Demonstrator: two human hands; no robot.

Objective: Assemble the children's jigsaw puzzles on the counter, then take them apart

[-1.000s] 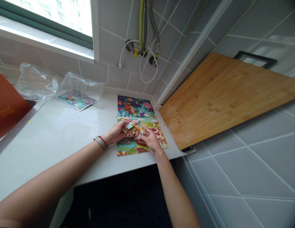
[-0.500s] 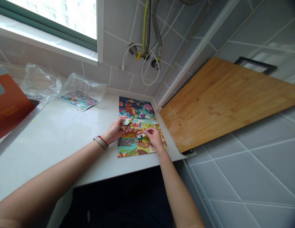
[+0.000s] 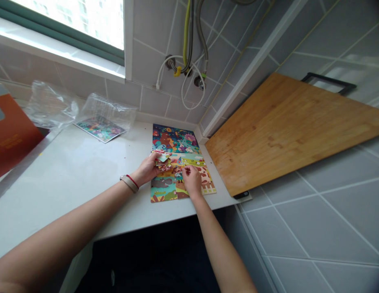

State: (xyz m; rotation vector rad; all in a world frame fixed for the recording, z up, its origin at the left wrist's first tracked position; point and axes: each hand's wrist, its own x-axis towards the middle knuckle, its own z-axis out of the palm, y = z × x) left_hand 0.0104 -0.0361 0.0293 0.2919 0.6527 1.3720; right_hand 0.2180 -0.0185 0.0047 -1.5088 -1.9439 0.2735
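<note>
My left hand (image 3: 149, 168) is closed around a stack of colourful jigsaw puzzle pieces (image 3: 163, 160), held just above the left edge of the puzzle. My right hand (image 3: 192, 179) is over the lower right part of the laid puzzle (image 3: 163, 191), its thumb and fingertips drawn together close to the surface. What those fingers hold, if anything, is hidden. The puzzle lies on the white countertop, with a dark blue scene (image 3: 174, 136) at the far end and brighter animal scenes nearer me. Both hands cover its middle.
A small printed picture card (image 3: 100, 128) lies under clear plastic wrapping (image 3: 106, 108). More crumpled plastic (image 3: 51, 106) and an orange box (image 3: 16, 130) are at left. A wooden board (image 3: 293, 134) leans against the tiled wall at right. Hoses (image 3: 186, 36) hang above.
My right hand has moved a little left and turned, with its fingers more curled over the puzzle. My left hand keeps its place with the stack.
</note>
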